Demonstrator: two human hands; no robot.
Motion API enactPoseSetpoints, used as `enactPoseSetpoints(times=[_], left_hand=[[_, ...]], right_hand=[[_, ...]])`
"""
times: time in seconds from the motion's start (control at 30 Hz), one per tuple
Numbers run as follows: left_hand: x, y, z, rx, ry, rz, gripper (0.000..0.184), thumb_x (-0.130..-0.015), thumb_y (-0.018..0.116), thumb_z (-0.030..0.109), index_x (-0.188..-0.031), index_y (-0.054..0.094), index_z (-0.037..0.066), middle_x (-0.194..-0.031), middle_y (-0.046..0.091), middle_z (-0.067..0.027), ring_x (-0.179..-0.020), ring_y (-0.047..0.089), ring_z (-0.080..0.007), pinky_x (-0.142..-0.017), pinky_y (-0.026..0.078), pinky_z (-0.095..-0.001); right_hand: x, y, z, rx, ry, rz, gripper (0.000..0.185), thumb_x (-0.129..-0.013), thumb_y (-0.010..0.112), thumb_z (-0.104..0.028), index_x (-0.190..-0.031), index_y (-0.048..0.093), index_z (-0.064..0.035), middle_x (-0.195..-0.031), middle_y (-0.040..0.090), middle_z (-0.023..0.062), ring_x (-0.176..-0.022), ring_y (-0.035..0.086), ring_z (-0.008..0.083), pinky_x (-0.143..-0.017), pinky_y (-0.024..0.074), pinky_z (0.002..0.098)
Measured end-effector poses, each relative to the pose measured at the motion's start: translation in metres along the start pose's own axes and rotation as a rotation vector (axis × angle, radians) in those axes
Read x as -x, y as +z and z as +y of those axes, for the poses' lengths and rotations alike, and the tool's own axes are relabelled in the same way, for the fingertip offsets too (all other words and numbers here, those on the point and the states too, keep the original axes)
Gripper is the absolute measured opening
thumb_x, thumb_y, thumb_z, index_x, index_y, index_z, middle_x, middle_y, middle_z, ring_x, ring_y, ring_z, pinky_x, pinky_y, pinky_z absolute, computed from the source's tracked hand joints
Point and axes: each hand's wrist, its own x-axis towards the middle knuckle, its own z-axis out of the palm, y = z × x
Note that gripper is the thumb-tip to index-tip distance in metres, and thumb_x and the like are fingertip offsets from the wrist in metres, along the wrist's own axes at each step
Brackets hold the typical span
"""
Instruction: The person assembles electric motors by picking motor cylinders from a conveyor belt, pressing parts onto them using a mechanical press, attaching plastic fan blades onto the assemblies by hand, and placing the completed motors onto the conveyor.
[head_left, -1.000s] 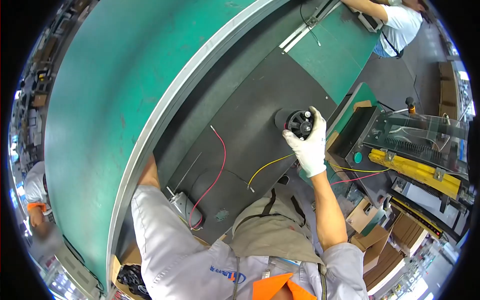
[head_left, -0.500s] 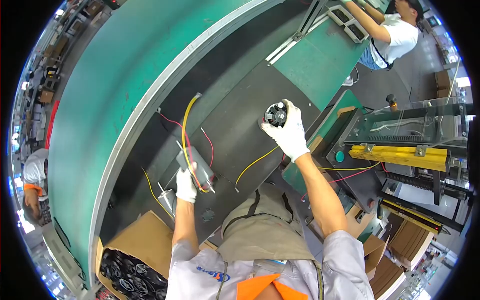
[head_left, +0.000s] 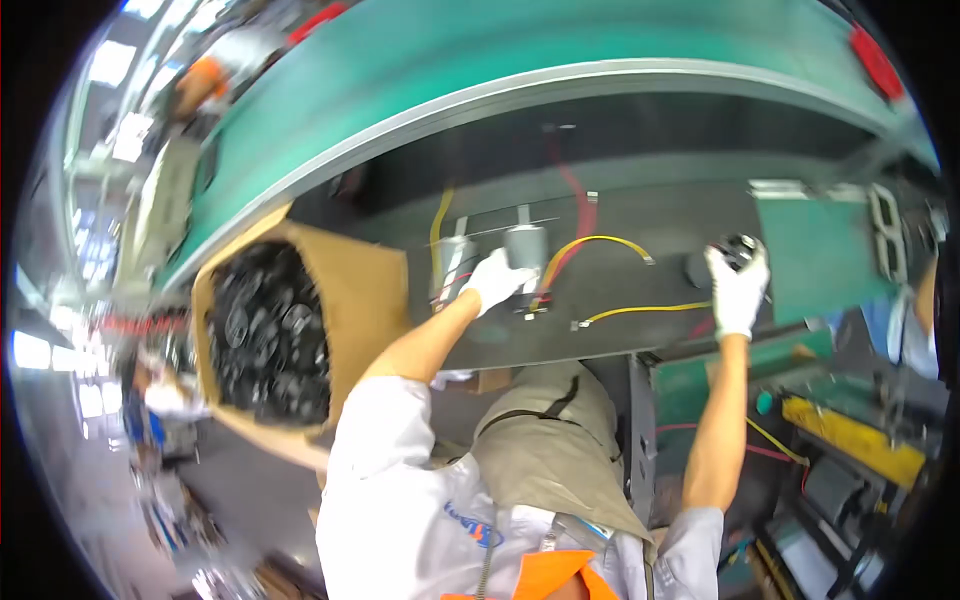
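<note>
Head view: right hand (head_left: 738, 290) curled round the black motor (head_left: 738, 248), long axis crosswise over the surface (head_left: 620, 280); left hand (head_left: 492, 283) touches the grey motor (head_left: 526, 245), grip unclear, its shaft pointing away.

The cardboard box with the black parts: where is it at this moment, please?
In the head view, the cardboard box is on the left side, beside the left forearm, next to the dark worktop and near the green surface's metal rail.
</note>
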Motion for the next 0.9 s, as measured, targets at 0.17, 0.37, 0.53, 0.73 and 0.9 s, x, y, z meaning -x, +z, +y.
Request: enactPoseSetpoints(times=[0.17, 0.37, 0.53, 0.73, 0.9], left_hand=[[0.106, -0.168, 0.052, -0.169, 0.132, -0.223, 0.058, -0.101, 0.066, 0.044, -0.131, 0.068, -0.005, -0.124, 0.072, -0.0206, -0.118, 0.069, -0.0319, -0.104, 0.054, -0.0404], [0.179, -0.329, -0.064, -0.340, 0.031, 0.511, 0.037, -0.093, 0.068, 0.030, -0.111, 0.075, -0.001, -0.101, 0.078, -0.0160, -0.091, 0.076, -0.0290, -0.086, 0.060, -0.0411], [0.146, -0.278, -0.160, -0.801, -0.348, 0.313, 0.074, -0.089, 0.062, 0.025, -0.160, 0.045, 0.012, -0.167, 0.040, -0.0199, -0.153, 0.039, -0.0416, -0.123, 0.039, -0.0502], [0.145, -0.300, -0.147, -0.758, -0.353, 0.168, 0.075, -0.088, 0.064, 0.016, -0.161, 0.046, 0.019, -0.171, 0.032, -0.0172, -0.155, 0.034, -0.0431, -0.125, 0.036, -0.0504], [0.133, -0.304, -0.149, -0.812, -0.445, 0.287, 0.075, -0.088, 0.066, 0.011, -0.159, 0.050, 0.029, -0.169, 0.037, -0.0149, -0.150, 0.044, -0.0407, -0.121, 0.043, -0.0495]], right_hand=[[0.002, 0.005, 0.027, 0.202, 0.065, 0.006, 0.087, -0.083, 0.090, -0.036, -0.151, 0.050, 0.0021, -0.142, 0.055, 0.0241, -0.132, 0.056, 0.0364, -0.115, 0.0429, 0.0461], [-0.001, 0.010, 0.037, -0.111, 0.071, -0.103, 0.073, -0.090, 0.085, -0.016, -0.149, 0.048, 0.0056, -0.132, 0.062, 0.0166, -0.122, 0.062, 0.0267, -0.109, 0.0495, 0.0396], [-0.008, 0.009, 0.053, 0.038, -0.007, -0.096, 0.069, -0.094, 0.082, -0.016, -0.148, 0.048, 0.0100, -0.139, 0.061, 0.0201, -0.121, 0.063, 0.0289, -0.110, 0.0482, 0.0413], [0.005, 0.007, 0.029, 0.165, -0.011, -0.006, 0.071, -0.093, 0.082, -0.019, -0.149, 0.048, 0.0109, -0.139, 0.061, 0.0225, -0.123, 0.062, 0.0317, -0.111, 0.0473, 0.0428], [0.008, 0.005, 0.030, 0.140, 0.020, -0.024, 0.073, -0.094, 0.081, -0.021, -0.151, 0.047, 0.0088, -0.140, 0.058, 0.0240, -0.125, 0.061, 0.0344, -0.111, 0.0468, 0.0445]])
